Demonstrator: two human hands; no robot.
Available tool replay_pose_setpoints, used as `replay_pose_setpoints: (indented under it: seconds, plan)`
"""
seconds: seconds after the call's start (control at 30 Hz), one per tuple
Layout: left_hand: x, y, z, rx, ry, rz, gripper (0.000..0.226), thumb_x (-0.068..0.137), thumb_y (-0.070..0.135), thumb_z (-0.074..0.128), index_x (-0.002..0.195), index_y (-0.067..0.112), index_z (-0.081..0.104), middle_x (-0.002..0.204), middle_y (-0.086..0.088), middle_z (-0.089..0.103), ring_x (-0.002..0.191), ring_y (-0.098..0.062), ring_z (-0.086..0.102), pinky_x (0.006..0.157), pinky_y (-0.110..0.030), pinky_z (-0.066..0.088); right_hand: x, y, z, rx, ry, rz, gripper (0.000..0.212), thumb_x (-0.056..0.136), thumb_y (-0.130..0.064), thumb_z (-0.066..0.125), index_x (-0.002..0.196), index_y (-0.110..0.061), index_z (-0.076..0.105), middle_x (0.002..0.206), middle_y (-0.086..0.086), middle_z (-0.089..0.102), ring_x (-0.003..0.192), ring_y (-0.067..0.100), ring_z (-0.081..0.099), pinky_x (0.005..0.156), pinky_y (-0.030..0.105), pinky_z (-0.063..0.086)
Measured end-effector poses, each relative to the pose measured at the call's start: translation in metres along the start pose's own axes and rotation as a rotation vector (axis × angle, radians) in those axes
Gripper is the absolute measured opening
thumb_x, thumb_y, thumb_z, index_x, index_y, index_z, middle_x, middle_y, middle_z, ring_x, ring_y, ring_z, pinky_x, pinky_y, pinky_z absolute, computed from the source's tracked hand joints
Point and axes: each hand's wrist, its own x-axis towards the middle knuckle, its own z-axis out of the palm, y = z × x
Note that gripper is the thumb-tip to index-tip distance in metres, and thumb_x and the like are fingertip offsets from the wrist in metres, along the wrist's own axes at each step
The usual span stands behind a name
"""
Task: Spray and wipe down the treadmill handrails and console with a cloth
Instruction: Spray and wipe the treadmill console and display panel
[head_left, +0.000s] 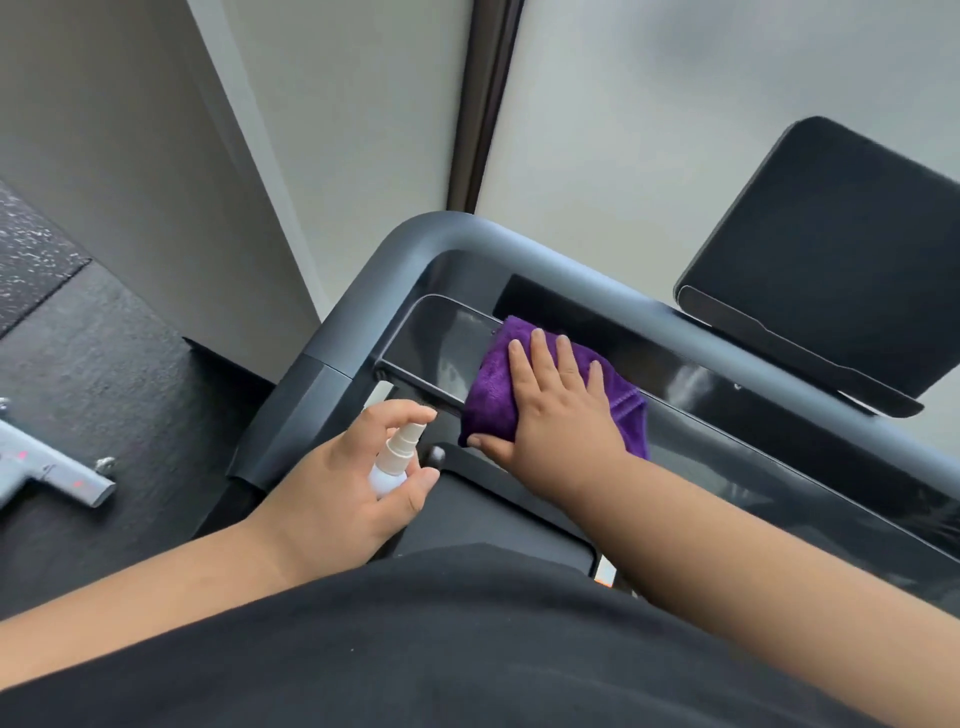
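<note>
Both of my hands are busy over the treadmill. My right hand (558, 410) lies flat with fingers straight and spread, pressing a folded purple microfibre cloth (519, 395) onto the glossy black console panel (441, 343). My left hand (358, 488) curls around a small white spray bottle (392, 462), thumb along its lower side and forefinger arched above the nozzle, which points toward the console's near edge, just left of the cloth.

Going by size: the grey handrail (363, 291) sweeps up from the left, bends at a rounded corner and runs on to the right behind the console, which sits just inside that bend. A dark tablet-like screen (831, 249) stands tilted at the far right, beyond the rail, its face blank. The black running deck (467, 509) shows below the console, partly hidden by my black shirt (467, 649). On the dark floor (104, 364) at left lies a grey metal foot of some other equipment (52, 467), flecked with pink marks.

The bottle is the only container here; its body is opaque white, so I cannot tell how much liquid it holds. I cannot read any brand, label or writing on the bottle, console or screen. The cloth covers the middle-left part of the console, touching it.
</note>
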Motion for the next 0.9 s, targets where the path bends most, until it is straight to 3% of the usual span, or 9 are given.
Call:
replay_pose_setpoints:
  seconds: [0.2, 0.37, 0.67, 0.9]
  plan:
    - [0.000, -0.006, -0.007, -0.002, -0.012, -0.027, 0.046, 0.078, 0.053, 0.053, 0.116, 0.065, 0.029, 0.087, 0.019, 0.060, 0.076, -0.004, 0.060, 0.069, -0.006, 0.038, 0.041, -0.043, -0.012, -0.001, -0.003, -0.072, 0.111, 0.082, -0.084, 0.036, 0.158, -0.017, -0.010, 0.166, 0.008, -0.014, 0.152, 0.031, -0.015, 0.121, 0.059, 0.000]
    - [0.001, -0.009, -0.012, 0.002, -0.011, -0.016, 0.046, 0.080, 0.055, 0.051, 0.118, 0.065, 0.028, 0.089, 0.019, 0.060, 0.079, -0.003, 0.060, 0.071, -0.008, 0.040, -0.007, -0.037, -0.003, 0.020, -0.030, -0.117, 0.105, 0.087, -0.080, 0.034, 0.158, -0.018, -0.013, 0.166, 0.006, -0.017, 0.152, 0.028, -0.017, 0.122, 0.054, -0.003]
    - [0.010, -0.012, -0.017, -0.022, -0.003, -0.041, 0.045, 0.080, 0.055, 0.051, 0.119, 0.061, 0.030, 0.089, 0.022, 0.060, 0.079, -0.005, 0.061, 0.075, -0.022, 0.048, 0.049, -0.056, -0.014, -0.018, -0.022, -0.097, 0.107, 0.086, -0.079, 0.037, 0.158, -0.016, -0.012, 0.167, 0.008, -0.014, 0.153, 0.030, -0.014, 0.122, 0.056, 0.001]
    - [0.007, -0.015, -0.016, -0.033, 0.017, -0.046, 0.044, 0.080, 0.056, 0.052, 0.120, 0.061, 0.033, 0.090, 0.015, 0.060, 0.081, -0.010, 0.061, 0.077, -0.029, 0.050, 0.007, -0.058, 0.000, -0.045, -0.056, -0.165, 0.099, 0.093, -0.070, 0.036, 0.157, -0.014, -0.015, 0.165, 0.011, -0.018, 0.152, 0.032, -0.017, 0.122, 0.056, 0.000]
